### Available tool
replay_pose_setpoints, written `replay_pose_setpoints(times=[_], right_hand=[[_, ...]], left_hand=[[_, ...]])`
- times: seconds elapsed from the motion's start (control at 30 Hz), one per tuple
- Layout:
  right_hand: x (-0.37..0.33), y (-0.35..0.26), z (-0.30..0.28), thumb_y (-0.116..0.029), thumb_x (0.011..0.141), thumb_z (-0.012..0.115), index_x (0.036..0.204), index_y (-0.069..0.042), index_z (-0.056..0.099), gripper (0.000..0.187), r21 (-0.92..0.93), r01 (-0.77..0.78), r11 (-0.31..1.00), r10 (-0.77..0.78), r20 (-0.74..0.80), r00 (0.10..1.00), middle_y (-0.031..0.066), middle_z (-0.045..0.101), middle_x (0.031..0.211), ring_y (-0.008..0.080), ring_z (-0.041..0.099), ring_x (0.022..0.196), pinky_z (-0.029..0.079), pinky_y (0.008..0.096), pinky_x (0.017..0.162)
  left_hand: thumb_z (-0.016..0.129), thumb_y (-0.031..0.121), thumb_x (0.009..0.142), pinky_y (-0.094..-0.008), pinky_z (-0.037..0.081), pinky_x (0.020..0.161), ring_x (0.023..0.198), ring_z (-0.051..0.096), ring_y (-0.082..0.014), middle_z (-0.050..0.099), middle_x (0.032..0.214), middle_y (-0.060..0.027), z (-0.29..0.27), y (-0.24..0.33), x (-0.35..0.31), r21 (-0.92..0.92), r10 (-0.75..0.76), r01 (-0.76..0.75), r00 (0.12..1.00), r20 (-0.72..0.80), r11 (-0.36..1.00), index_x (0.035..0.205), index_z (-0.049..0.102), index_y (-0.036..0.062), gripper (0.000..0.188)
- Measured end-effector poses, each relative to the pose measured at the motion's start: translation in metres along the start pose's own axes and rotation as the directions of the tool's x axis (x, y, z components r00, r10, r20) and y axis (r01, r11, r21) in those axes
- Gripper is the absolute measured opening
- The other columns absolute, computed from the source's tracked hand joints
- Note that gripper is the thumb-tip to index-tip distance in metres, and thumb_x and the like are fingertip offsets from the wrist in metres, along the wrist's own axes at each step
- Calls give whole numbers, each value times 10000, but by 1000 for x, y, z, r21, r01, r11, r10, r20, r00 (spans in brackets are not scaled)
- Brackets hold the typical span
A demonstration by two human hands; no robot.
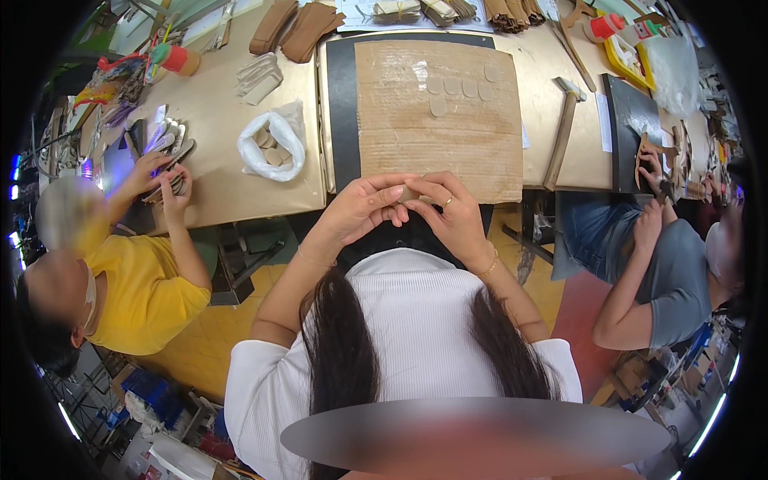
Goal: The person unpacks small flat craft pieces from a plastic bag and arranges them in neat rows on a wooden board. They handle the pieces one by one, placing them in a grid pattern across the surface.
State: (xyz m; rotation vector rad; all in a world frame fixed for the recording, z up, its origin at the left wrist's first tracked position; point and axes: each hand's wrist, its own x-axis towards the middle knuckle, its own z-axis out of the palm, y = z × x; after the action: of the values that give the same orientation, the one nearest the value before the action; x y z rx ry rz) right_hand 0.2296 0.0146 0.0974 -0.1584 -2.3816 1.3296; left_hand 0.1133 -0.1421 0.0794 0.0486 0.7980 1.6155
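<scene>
Both hands meet at the near edge of a brown cardboard sheet (440, 152). Between the fingertips is a small beige piece (409, 194), mostly covered by the fingers. My left hand (366, 210) pinches its left side, and my right hand (450, 212), with a ring on one finger, grips the right side. Several small rounded beige pieces (451, 86) lie flat on the far part of the cardboard, most of them in a row. To the left stands an open white plastic bag (250, 152) holding more small beige pieces (276, 154).
A hammer (563, 136) lies right of the cardboard. Stacked brown strips (298, 30) and pale strips (258, 78) sit at the far left. Beyond the hammer is a yellow tray (624, 60). Co-workers in yellow (144, 280) and grey-blue (680, 272) sit on either side.
</scene>
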Motion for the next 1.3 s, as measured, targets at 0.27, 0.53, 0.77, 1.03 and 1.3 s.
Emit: replay_pose_setpoints(times=[0.27, 0.53, 0.77, 1.03, 1.3], right_hand=[[1, -1, 4, -56, 726, 751, 984, -30, 671, 271, -108, 76, 991, -82, -50, 995, 103, 664, 886, 260, 653, 781, 534, 330, 677], [-1, 8, 13, -40, 726, 730, 983, -46, 666, 265, -177, 191, 966, -209, -92, 974, 90, 656, 945, 231, 632, 765, 523, 313, 648], [3, 14, 14, -8, 691, 684, 915, -62, 633, 236, -161, 262, 952, -270, -32, 962, 57, 625, 892, 235, 606, 790, 505, 331, 664], [-1, 11, 11, 32, 750, 682, 905, -48, 609, 189, 31, 88, 996, -89, 35, 995, 86, 625, 845, 241, 607, 738, 503, 323, 662], [-3, 13, 11, 10, 864, 650, 1089, -11, 581, 237, 510, -308, 803, 404, -86, 911, 56, 639, 878, 133, 622, 817, 508, 264, 738]], left_hand=[[538, 185, 976, -244, 534, 672, 756, 627, -130, 637, 936, -75, -4, -7, 4, -101, -4, 5, 1000, 16, 995, 1293, 503, -39, 390], [496, 195, 994, -236, 527, 646, 734, 619, -130, 635, 906, -66, -4, -8, 5, -116, 7, -10, 1000, -23, 993, 1265, 509, -56, 369], [497, 172, 986, -235, 529, 634, 715, 625, -130, 643, 873, -85, 0, -10, 5, -166, -17, 6, 998, -62, 986, 1226, 516, -89, 355], [547, 91, 941, -229, 545, 618, 682, 643, -128, 656, 870, -94, -6, -11, 3, -162, -67, 46, 989, -130, 986, 1158, 564, -70, 271], [626, 48, 898, -259, 562, 647, 701, 663, -165, 657, 836, -100, 2, -7, 0, 40, 59, -49, 958, -282, 998, 1050, 584, -20, 172]])
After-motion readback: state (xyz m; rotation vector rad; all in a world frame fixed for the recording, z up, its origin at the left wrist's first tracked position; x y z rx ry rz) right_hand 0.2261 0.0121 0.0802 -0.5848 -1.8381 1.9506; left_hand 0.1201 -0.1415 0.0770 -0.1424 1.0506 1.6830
